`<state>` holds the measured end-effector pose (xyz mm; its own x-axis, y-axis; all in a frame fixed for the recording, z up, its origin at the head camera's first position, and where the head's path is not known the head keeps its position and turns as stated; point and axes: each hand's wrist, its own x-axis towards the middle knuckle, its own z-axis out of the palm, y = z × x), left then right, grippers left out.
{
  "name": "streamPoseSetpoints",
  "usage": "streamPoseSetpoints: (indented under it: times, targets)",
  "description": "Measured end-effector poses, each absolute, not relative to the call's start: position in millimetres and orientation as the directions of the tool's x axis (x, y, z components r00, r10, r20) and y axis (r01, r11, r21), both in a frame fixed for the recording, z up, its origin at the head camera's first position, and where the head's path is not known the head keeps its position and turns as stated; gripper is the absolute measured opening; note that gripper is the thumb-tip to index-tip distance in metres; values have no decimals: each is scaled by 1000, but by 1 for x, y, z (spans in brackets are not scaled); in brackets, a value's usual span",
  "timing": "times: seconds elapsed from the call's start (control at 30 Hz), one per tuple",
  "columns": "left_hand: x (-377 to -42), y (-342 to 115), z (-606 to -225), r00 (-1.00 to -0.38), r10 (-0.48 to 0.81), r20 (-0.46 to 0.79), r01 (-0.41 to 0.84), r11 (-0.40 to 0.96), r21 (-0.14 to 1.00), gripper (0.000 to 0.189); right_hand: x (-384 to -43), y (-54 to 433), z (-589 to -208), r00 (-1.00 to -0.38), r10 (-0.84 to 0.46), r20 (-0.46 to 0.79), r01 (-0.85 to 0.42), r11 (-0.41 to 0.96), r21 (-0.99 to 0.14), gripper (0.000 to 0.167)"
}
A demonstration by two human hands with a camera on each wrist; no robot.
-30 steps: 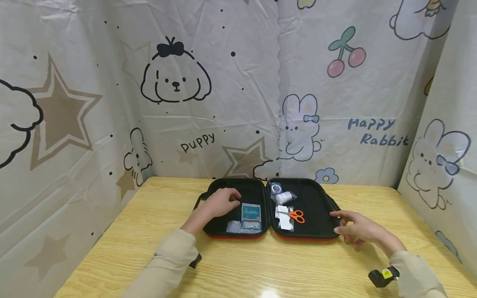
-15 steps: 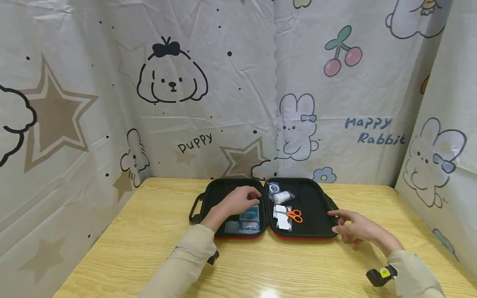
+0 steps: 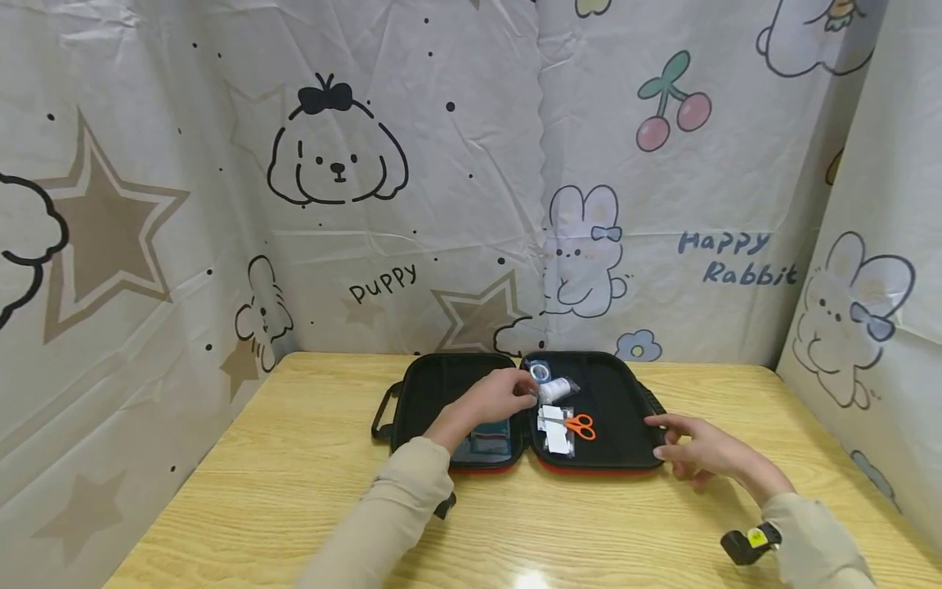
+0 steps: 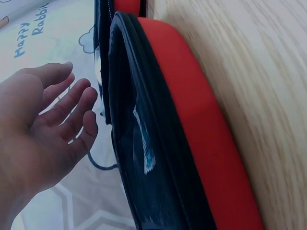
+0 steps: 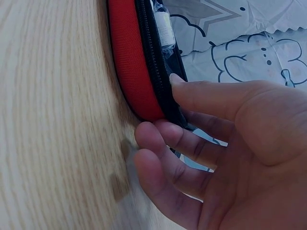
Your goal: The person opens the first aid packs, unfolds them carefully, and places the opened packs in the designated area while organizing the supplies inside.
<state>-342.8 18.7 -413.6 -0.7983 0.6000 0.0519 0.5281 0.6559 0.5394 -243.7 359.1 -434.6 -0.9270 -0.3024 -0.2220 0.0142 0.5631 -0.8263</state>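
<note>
A black zip case with red outer sides [image 3: 621,442] lies unfolded on the table, likely a first-aid case. My left hand [image 3: 498,396] hovers over its middle seam with fingers loosely bent; the left wrist view shows nothing in it. Right beside its fingertips is a white bandage roll [image 3: 557,388] in clear plastic, with a tape roll [image 3: 540,373] behind. Orange-handled scissors [image 3: 583,426] lie across white packets [image 3: 556,435] in the right half. Teal packets [image 3: 491,442] are partly hidden under my left hand. My right hand [image 5: 216,139] grips the case's right front corner, thumb on the zipped rim.
The pale wooden table [image 3: 589,532] extends in front of the case and to both sides. A patterned cloth [image 3: 456,204] hangs close behind and at the sides. The case's carry handle [image 3: 384,411] sticks out on the left.
My left hand has moved right, from over the left half of the case, past the teal packets, to the middle seam. My right hand keeps its place at the corner.
</note>
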Motion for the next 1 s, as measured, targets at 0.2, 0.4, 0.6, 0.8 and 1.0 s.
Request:
streamPoseSetpoints:
  times: [0.2,0.4,0.6,0.8,1.0]
  targets:
    - [-344,32,-416,-802,597,9,524,696,491,27,-244,358,-436,-928,-301,-222,12,569,-822,66]
    - [-345,42,-421,-805,593,-25,531,737,418,26,-243,360,-436,-927,-303,-220,12,563,-826,66]
    - [-344,49,-423,-813,580,-39,529,766,365,20,-243,359,-435,-927,-304,-219,12,559,-829,67]
    - [-341,54,-424,-835,548,-54,502,798,334,13,-244,358,-435,-929,-297,-221,16,562,-827,67]
    - [-340,55,-424,-869,495,-7,442,783,438,12,-244,359,-436,-926,-301,-226,23,553,-833,67]
